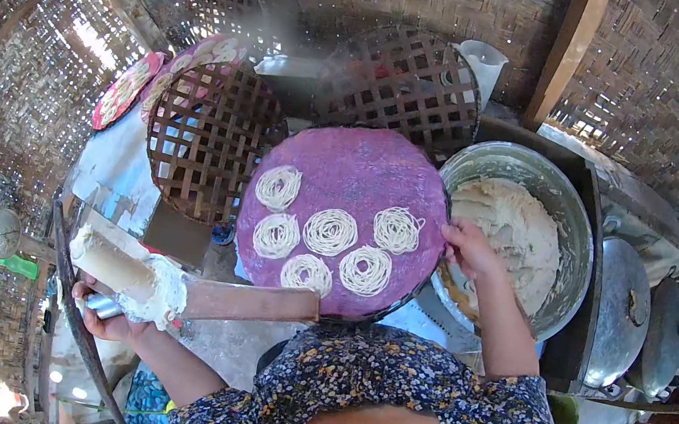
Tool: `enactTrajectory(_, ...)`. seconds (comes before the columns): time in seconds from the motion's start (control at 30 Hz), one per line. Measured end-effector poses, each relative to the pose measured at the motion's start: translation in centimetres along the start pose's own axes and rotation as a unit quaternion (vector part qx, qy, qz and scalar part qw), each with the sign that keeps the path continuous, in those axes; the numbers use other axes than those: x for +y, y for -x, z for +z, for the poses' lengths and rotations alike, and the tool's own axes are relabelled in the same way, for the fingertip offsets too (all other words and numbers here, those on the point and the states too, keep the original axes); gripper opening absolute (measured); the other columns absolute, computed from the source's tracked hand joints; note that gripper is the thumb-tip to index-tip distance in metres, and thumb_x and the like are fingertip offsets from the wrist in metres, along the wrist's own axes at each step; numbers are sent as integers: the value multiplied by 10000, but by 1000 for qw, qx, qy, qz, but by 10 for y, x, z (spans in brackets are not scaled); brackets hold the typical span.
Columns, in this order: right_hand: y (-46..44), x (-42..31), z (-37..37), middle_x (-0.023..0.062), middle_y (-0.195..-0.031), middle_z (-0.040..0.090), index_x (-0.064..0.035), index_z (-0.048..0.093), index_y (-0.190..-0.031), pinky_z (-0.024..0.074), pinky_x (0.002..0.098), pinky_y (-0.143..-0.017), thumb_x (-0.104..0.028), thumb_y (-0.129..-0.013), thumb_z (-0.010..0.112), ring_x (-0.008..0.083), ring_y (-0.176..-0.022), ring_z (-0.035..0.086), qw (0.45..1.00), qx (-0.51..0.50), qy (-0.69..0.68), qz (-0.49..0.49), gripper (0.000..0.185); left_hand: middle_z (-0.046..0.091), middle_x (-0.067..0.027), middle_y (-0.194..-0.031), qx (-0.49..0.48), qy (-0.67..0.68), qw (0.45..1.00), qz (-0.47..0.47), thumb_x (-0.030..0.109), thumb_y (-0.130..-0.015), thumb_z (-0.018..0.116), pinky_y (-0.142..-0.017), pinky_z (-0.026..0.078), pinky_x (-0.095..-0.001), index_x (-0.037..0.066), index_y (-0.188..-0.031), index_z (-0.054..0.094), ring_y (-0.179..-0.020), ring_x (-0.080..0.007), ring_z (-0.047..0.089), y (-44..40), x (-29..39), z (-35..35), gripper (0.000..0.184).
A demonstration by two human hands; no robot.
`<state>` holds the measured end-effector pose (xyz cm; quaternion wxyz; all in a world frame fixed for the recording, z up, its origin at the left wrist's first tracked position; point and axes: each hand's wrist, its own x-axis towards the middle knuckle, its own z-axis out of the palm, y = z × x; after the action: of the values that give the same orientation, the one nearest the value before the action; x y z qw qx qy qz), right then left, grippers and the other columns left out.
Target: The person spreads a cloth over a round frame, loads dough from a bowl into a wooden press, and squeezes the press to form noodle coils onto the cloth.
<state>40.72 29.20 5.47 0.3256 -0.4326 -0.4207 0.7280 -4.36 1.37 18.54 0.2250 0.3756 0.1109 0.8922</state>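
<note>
"So, what shows on the right?"

"Outstretched, the right hand (pixel 470 246) pinches the purple tray (pixel 357 161) by its edge, noodle nests (pixel 330 231) left of that grip."

"And the left?"

"Reaching sideways, the left hand (pixel 106 323) clasps a metal tube (pixel 102 305), partly hidden."

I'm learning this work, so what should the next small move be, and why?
Perhaps turn the tray a little with the right hand, which holds it: six coils lie across its middle and near part, leaving the far part bare.
</note>
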Motion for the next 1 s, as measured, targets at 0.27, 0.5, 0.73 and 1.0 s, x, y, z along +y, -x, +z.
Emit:
enactTrajectory(0.27,93,42,68,139,-1059,552,12,462,-1143,521,288,-697,-117,-857,546,181,-788,605,968,-164,-133,133,325,551,-59,-1043,53,3,997,52,197,-675,597,-959,338,-426,112,-913,577,-1057,-267,479,-10,4,-18,254)
enactTrajectory(0.5,103,11,34,81,-856,641,-22,626,-919,483,271,-670,-223,-757,665,138,-768,605,891,-193,411,-27,262,539,-85,-1115,80,-7,994,77,211,-692,596,-995,294,-455,122,-904,579,-1128,-285,435,-15,13,-13,231)
enactTrajectory(0.73,97,-41,61,72,-701,581,-73,651,-859,452,298,-593,-209,-725,657,178,-628,566,876,5,434,-208,191,547,-47,-1131,231,-130,945,189,411,-733,601,-980,309,-431,155,-958,578,-1126,-249,444,-14,-9,3,341)
enactTrajectory(1.0,51,-24,104,115,-899,551,-75,619,-998,408,388,-813,-263,-745,617,286,-910,501,765,-44,564,-308,315,559,-41,-1088,140,9,988,60,454,-775,572,-936,349,-397,145,-967,569,-1066,-227,481,-6,-12,-4,364)
